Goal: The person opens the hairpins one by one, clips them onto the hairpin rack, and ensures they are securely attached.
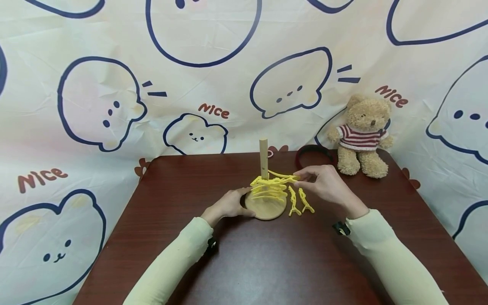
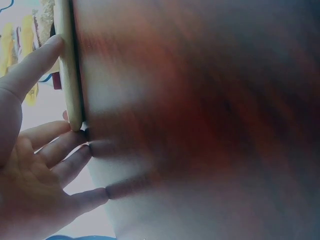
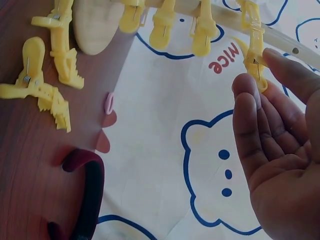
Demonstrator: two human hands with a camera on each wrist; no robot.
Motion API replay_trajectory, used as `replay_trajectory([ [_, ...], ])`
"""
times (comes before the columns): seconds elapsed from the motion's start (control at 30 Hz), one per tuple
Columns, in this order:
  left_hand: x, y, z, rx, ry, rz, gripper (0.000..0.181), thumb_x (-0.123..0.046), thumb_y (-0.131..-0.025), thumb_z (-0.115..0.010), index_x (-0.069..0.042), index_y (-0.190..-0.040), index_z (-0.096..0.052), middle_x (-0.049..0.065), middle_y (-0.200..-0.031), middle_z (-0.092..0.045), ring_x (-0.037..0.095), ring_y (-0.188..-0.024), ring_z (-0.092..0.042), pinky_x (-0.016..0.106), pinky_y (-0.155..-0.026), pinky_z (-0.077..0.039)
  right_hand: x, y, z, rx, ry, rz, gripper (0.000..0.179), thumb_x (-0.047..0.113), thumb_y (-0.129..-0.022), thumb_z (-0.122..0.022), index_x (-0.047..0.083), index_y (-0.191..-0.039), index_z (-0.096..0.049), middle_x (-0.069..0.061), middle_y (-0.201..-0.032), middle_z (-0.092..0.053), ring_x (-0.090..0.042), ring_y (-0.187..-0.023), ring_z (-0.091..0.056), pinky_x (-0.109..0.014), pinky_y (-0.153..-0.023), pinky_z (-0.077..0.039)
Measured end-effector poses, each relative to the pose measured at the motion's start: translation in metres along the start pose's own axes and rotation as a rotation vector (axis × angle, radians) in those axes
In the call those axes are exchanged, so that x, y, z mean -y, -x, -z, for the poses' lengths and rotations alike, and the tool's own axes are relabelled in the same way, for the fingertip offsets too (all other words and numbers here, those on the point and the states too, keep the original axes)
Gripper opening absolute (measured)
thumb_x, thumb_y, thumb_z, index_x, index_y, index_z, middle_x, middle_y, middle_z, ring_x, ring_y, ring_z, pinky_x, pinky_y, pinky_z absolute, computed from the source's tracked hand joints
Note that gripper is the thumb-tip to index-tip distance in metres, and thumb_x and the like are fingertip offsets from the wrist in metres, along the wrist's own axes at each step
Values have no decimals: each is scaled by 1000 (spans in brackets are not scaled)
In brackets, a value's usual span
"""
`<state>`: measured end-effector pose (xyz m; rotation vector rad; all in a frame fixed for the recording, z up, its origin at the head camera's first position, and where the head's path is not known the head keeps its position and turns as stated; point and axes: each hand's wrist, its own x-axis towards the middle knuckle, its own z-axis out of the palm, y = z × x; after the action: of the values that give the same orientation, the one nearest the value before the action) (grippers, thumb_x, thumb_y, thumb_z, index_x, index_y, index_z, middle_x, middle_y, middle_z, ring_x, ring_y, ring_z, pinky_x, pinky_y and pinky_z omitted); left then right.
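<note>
A wooden post [image 1: 264, 157] stands upright on a round wooden base [image 1: 267, 210]. Several yellow spring clothespins [image 3: 162, 25] are stacked along the lower part of the post, their handles sticking outward. My right hand [image 1: 325, 184] pinches the handles of the uppermost clothespin [image 3: 255, 47] between thumb and fingers; its other end meets the post. My left hand [image 1: 228, 204] spans the left side of the base, thumb and fingers extended and touching its rim. Two loose yellow clothespins, one nearer [image 1: 293, 201] and one further right [image 1: 306, 201], lie right of the base.
A teddy bear [image 1: 362, 137] in a striped shirt sits at the table's back right. Beside it is a dark red headband [image 1: 301, 157]. A small pink ring [image 3: 109, 103] lies near the table's back edge. Printed cloth [image 1: 213, 93] hangs behind the table [image 1: 183, 186].
</note>
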<state>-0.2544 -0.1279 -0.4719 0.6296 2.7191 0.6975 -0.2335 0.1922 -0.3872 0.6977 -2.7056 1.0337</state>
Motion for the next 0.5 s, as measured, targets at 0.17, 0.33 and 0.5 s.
replay_trajectory([
  [0.17, -1, 0, 2, -1, -6, -3, 95, -45, -76, -86, -8, -151, -43, 16, -150, -51, 33, -138, -49, 45, -114, -41, 2, -5, -8, -7, -10, 0, 21, 33, -85, -80, 22, -103, -79, 9, -84, -75, -6, -76, -67, -26, -68, -54],
  [0.33, -2, 0, 2, 0, -4, -2, 95, -45, -76, -86, -8, -152, -43, 17, -149, -51, 33, -138, -49, 45, -114, -41, 5, -10, -15, -12, -16, 9, 20, 33, -86, -80, 23, -103, -78, 8, -85, -75, -6, -76, -67, -27, -68, -54],
  [0.5, -2, 0, 1, 5, -6, -2, 95, -46, -76, -86, -8, -151, -43, 16, -150, -51, 33, -139, -49, 45, -114, -41, 10, -12, -19, -21, -15, 12, 22, 31, -85, -80, 22, -105, -78, 7, -87, -75, -7, -76, -67, -29, -67, -54],
])
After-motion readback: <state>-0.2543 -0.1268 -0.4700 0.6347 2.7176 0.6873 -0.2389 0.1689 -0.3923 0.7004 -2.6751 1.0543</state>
